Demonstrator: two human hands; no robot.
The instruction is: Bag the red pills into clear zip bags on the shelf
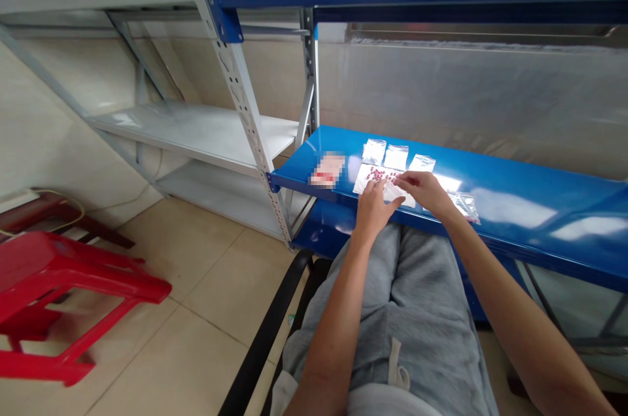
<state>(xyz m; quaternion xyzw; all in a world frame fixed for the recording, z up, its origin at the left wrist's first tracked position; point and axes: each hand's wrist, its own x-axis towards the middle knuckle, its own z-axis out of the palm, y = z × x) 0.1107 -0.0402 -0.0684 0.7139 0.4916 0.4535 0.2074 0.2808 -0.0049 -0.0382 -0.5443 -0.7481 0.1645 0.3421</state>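
- Head view: both hands meet over a clear bag (377,175) of small red bits, which lies flat on the blue shelf (515,207) near its front edge.
- The left hand (371,208) has bent fingers, with the tips on the bag's near edge. Whether they pinch it cannot be told.
- The right hand (424,191) is just beside it, with fingers drawn together at the bag's right end. How firm the hold is stays unclear.
- Three small empty bags (395,156) lie in a row just behind, and another bag (467,206) lies right of the right wrist.
- A red stool (59,292) stands on the floor, well to the left.
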